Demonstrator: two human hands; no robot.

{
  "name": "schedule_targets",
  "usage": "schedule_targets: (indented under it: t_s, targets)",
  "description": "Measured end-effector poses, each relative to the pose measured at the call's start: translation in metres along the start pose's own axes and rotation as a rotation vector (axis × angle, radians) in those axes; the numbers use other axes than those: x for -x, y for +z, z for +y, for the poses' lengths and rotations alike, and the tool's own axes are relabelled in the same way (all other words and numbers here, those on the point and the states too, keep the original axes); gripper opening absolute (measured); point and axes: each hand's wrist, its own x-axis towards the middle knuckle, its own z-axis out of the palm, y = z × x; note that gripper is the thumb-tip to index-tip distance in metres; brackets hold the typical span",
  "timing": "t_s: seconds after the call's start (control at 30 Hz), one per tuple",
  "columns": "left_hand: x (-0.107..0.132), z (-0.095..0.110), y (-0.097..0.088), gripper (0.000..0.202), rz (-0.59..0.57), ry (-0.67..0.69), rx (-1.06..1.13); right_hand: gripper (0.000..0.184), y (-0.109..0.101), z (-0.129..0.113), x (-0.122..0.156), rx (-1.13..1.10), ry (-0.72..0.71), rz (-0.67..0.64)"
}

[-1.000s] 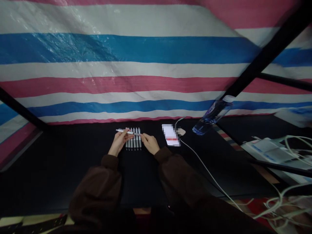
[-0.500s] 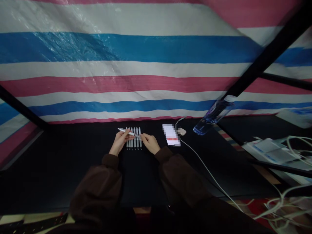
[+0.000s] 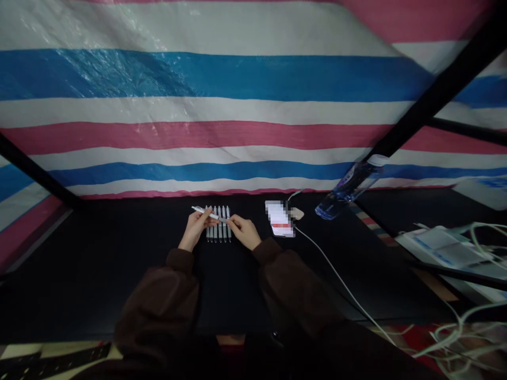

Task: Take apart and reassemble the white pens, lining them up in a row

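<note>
My left hand [image 3: 196,228] and my right hand [image 3: 242,231] hold a white pen [image 3: 206,213] between them, lying slantwise across the top of the row. The left fingers grip its middle, and the right fingertips pinch its lower end. Beneath my hands, several grey-and-white pens [image 3: 218,232] lie side by side, parallel, on the black table [image 3: 119,279]. My wrists hide part of no pen, but my fingers cover a stretch of the row. Brown sleeves [image 3: 158,301] run back from both wrists.
To the right stand a phone [image 3: 279,219] with a blurred screen, a small plug [image 3: 297,214] and a white cable [image 3: 340,285]. Further right lie a water bottle [image 3: 344,191] and papers with tangled cables [image 3: 447,248]. A striped tarp [image 3: 237,142] and black poles surround the table.
The white pen has turned slightly in my fingers, its left end rising and its slant steepening. My hands have barely moved, and the whole view has drifted a little.
</note>
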Motion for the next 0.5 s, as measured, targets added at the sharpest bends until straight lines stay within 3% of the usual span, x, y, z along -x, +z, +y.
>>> schedule_targets:
  t_s: [0.2, 0.33, 0.5]
  targets:
    - [0.0009, 0.001, 0.0012, 0.027, 0.013, 0.009, -0.003, 0.027, 0.0007, 0.0004, 0.0001, 0.007, -0.004, -0.003]
    - [0.0011, 0.0007, 0.0011, 0.029, -0.016, 0.015, -0.016, 0.035, 0.0017, 0.0011, -0.0003, 0.006, 0.012, -0.022]
    - [-0.0004, -0.0009, -0.0006, 0.03, 0.024, 0.02, -0.019, 0.028, 0.0008, -0.0002, 0.0002, 0.018, -0.019, -0.003]
